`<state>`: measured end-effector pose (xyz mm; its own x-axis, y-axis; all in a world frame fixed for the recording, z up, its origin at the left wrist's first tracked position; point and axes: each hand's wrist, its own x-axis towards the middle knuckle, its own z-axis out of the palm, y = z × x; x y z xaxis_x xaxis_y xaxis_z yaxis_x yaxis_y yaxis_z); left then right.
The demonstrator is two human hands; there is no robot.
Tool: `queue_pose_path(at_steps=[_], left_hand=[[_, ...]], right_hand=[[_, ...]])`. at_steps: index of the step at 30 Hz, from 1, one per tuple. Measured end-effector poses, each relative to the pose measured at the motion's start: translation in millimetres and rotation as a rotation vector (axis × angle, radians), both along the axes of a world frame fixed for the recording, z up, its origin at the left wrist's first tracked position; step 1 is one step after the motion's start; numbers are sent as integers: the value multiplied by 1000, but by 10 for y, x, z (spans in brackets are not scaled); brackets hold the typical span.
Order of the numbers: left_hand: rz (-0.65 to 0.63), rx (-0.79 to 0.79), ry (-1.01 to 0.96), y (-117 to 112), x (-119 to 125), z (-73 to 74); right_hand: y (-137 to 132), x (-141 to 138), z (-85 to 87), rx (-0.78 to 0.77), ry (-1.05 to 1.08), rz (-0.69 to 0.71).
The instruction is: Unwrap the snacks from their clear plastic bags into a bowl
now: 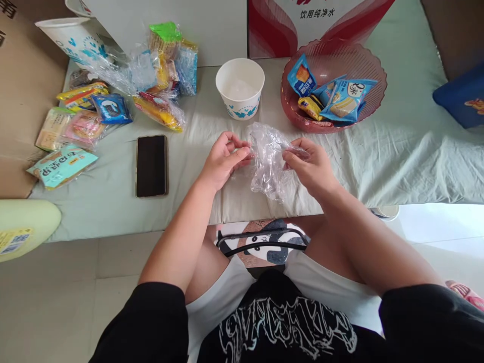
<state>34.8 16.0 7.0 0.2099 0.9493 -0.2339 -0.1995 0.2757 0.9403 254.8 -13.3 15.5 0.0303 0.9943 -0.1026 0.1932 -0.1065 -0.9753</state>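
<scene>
Between my two hands hangs a crumpled clear plastic bag (266,164), just above the cloth near the front edge. My left hand (229,159) pinches its left side between thumb and fingers. At its other side, my right hand (308,164) grips the plastic, with the fingers curled round it. Right behind the bag stands a white paper bowl (241,91) with blue flowers, holding no visible snacks. Beyond my right hand sits a pink ribbed plastic bowl (368,91) with several wrapped snacks (350,101) in it.
A phone (152,166) lies left of my left hand. Several packaged snacks (113,108) are heaped at the left, beside tilted paper bowls (71,38). White and red boxes (170,12) stand along the back. A pale green bottle (30,227) juts in at the left edge.
</scene>
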Motion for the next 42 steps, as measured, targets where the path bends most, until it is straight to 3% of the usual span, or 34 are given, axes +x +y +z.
queue_pose_path(at_steps=[5,13,19,25,34,38,42], left_hand=[[-82,31,30,-17,3,-4],[-21,14,184,15,21,-69],[-1,-100,-44,30,-51,45],[-31,-171,-132,45,-52,77],[-196,-147,-105,12,-20,58],[-199,-126,-75,-34,41,48],[-132,-134,-21,-47,81,49]], right_hand=[[-4,-14,-12,20,-18,14],[-21,-29,25,34,-23,28],[-5,29,8,84,-36,-28],[-11,56,3,88,-57,14],[-48,32,-95,543,-533,-32],[-117,-17,-108,593,-677,35],[-125,-46,-117,561,-558,26]])
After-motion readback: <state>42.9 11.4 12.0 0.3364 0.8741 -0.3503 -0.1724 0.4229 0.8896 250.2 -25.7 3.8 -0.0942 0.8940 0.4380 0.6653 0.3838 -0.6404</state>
